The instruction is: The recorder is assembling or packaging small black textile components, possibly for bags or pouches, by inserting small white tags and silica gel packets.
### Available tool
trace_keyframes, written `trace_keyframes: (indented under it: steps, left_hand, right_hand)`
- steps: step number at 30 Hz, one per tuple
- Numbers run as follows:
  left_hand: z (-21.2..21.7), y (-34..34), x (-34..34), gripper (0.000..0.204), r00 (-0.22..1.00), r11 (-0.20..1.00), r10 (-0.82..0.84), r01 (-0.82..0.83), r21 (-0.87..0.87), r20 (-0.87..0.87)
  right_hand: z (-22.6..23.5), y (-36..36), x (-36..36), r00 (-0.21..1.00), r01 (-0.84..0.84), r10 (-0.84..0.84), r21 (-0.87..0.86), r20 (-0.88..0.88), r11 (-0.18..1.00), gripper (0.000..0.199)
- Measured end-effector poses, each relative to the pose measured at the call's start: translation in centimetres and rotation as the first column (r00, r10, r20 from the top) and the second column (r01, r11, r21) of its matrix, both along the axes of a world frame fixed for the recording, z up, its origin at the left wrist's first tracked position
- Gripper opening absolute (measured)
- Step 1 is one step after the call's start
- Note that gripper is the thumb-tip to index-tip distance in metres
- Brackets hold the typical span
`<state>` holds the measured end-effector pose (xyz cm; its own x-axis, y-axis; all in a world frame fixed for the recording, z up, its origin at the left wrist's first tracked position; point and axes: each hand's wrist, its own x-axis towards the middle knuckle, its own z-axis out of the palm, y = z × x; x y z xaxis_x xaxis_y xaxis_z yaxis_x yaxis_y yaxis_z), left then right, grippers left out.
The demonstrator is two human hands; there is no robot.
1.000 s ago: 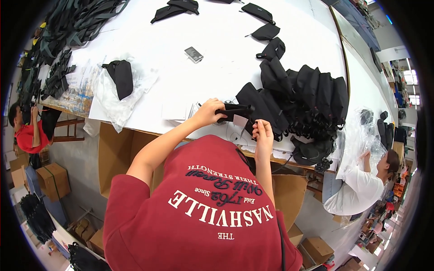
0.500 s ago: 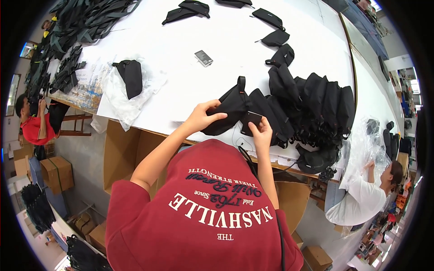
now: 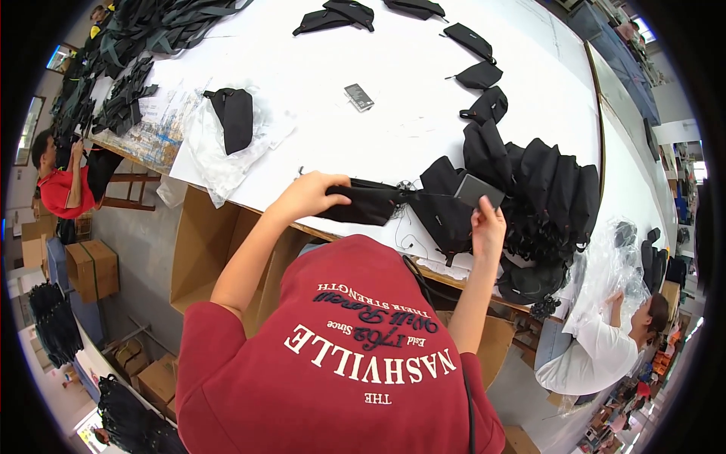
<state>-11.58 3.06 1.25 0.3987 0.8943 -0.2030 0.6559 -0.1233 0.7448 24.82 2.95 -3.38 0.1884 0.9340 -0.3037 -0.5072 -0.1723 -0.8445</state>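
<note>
My left hand (image 3: 311, 197) is closed on one end of a black fabric pouch (image 3: 363, 206) at the table's near edge. Between thumb and fingers, my right hand (image 3: 488, 231) pinches a dark, flat, rectangular piece (image 3: 479, 191). A black strip runs from the pouch toward that piece; whether it belongs to the pouch I cannot tell. Thin dark threads (image 3: 408, 227) lie between the hands. Another black pouch (image 3: 442, 219) lies just left of my right hand, against a thick row of stacked black pouches (image 3: 556, 185).
Several finished-looking black pouches (image 3: 476, 41) curve along the far side of the white table (image 3: 408, 91). A small grey printed card (image 3: 359, 97) lies mid-table. One pouch (image 3: 234, 119) rests on clear plastic (image 3: 265, 136). Black straps (image 3: 174, 23) heap at far left. People work on both sides.
My right hand has moved right and up with the flat piece, away from the pouch. My left hand has shifted slightly left, and the pouch now lies lower and stretched sideways.
</note>
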Motion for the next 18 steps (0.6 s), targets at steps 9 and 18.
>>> trace_keyframes:
  steps: [9,18]
  left_hand:
    - [2.2,-0.3,4.0,0.021,0.948,0.95,-0.311,0.312,0.013,-0.062]
    - [1.6,0.7,3.8,0.022,0.937,0.936,-0.325,0.338,0.098,-0.128]
  right_hand:
    - [-2.3,1.8,-6.9,0.787,-0.081,-0.059,-0.198,-0.614,0.977,0.039]
    - [4.0,0.9,-9.2,0.58,-0.448,0.302,-0.013,0.756,0.894,0.041]
